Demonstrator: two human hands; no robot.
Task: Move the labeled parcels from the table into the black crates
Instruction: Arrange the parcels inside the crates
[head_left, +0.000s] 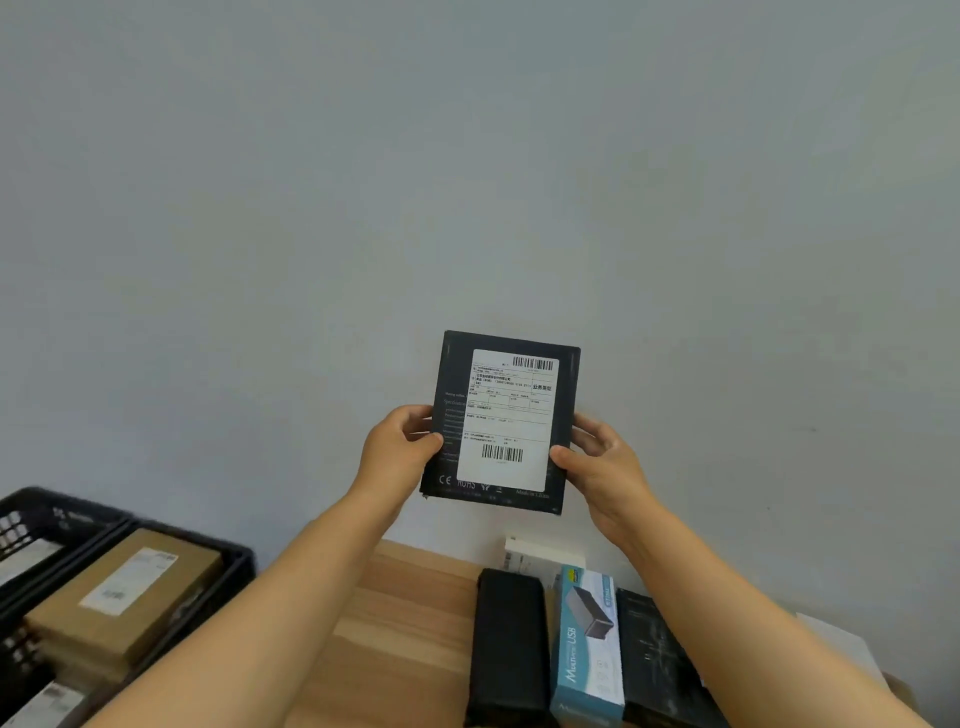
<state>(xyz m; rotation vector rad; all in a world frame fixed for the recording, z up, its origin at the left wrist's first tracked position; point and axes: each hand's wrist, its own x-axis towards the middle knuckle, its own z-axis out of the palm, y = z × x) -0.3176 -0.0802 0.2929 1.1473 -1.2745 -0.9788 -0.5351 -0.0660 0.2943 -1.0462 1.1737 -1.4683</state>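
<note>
Black labeled box (501, 423), stiff and, I judge, light, sits between my fingers: left hand (397, 449) and right hand (605, 462) pinch its side edges, a sound hold.

- The table (410, 613) is light wood with a plank grain, set against a pale grey wall; only its far part shows, between the two forearms.
- A teal box (587, 649) printed "Multi-port USB" lies on the table, its long side running away from the viewer.
- A black oblong parcel (506, 644) lies just left of the teal box, parallel to it.
- A white box (540, 564) sits behind the teal box, against the wall, partly hidden by it.
- A flat black package (652, 654) lies right of the teal box, partly covered by a forearm.
- A pale flat item (841, 644) lies farther right of the teal box, too blurred to identify.
</note>
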